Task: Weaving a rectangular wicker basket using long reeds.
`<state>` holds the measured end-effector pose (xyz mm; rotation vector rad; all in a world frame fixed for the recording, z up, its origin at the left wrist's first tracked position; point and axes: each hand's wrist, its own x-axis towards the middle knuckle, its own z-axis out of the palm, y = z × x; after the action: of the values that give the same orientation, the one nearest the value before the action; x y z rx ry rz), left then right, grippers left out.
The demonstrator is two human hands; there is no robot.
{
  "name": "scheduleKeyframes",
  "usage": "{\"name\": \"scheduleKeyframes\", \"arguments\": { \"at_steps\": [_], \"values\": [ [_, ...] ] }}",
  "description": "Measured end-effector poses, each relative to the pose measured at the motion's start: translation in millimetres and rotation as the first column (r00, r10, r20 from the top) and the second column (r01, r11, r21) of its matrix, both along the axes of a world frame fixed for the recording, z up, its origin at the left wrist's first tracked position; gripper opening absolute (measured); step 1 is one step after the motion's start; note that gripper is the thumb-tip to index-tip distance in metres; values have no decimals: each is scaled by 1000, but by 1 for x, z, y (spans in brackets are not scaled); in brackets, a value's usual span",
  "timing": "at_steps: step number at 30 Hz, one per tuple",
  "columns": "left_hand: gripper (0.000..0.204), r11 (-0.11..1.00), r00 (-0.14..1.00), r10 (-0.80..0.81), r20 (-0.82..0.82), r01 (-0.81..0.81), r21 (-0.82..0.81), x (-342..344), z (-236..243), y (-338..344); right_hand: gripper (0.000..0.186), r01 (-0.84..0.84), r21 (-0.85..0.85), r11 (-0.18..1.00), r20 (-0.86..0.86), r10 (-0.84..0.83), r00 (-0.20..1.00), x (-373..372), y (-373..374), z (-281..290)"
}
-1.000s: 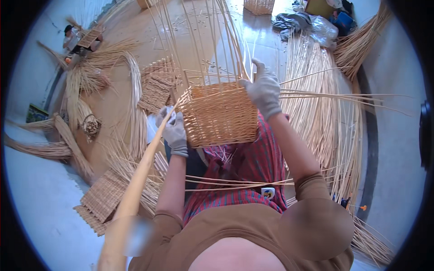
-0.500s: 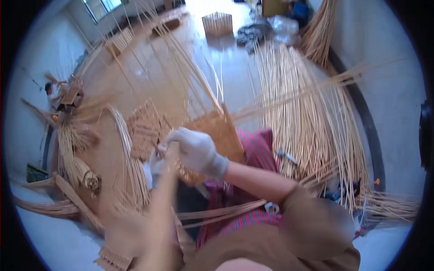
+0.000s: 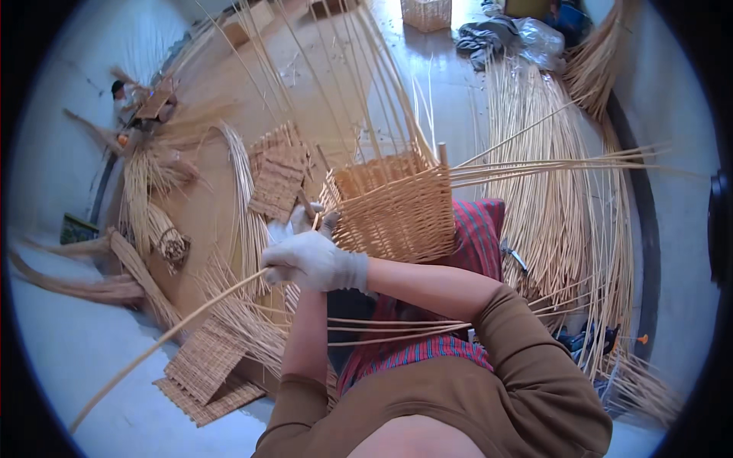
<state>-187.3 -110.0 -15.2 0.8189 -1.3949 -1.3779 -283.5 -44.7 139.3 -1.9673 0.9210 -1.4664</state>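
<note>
A partly woven wicker basket (image 3: 405, 210) rests on my lap, with long upright stakes (image 3: 359, 84) standing from its far side. My right hand (image 3: 309, 259), in a white glove, is closed around a long willow strand (image 3: 172, 332) that runs out to the lower left. Just beyond it, my left hand (image 3: 301, 220), also gloved, is at the basket's left corner by a short thick corner post (image 3: 305, 203). Its fingers look closed on the basket there, though the right hand partly covers them. Thin strands (image 3: 527, 168) stick out from the basket's right side.
Long willow rods (image 3: 527, 191) cover the floor at right, near a hand tool (image 3: 515, 258). Woven panels (image 3: 279, 179) lie left of the basket, and more panels (image 3: 210, 366) at lower left. Rod bundles (image 3: 164, 233) lie farther left. Another person (image 3: 126, 99) sits at far left.
My right hand has moved lower relative to the basket, and the strand in it now stretches to the lower left. The view has shifted; the basket shows more of its side. Arm blur has gone.
</note>
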Motion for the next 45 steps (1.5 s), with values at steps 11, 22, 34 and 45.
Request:
{"name": "scheduleKeyframes", "arguments": {
  "at_steps": [11, 22, 34, 45],
  "values": [
    [44, 917, 920, 330, 213, -259, -302, -31, 24, 49, 22, -36, -11, 999, -140, 34, 990, 8, 61, -13],
    [74, 933, 915, 353, -197, -329, 142, -29, 37, 82, 16, 4, 142, 990, -124, 14, 992, 80, 4, -25],
    [39, 909, 982, 55, -183, 27, 415, 27, 21, 11, 28, -238, 132, 962, -405, 272, 873, 52, -134, 59],
    [34, 937, 962, 226, -154, -172, 303, -4, 14, 11, 31, 242, 56, 969, -489, -185, 853, -10, -170, 32]
  ]
}}
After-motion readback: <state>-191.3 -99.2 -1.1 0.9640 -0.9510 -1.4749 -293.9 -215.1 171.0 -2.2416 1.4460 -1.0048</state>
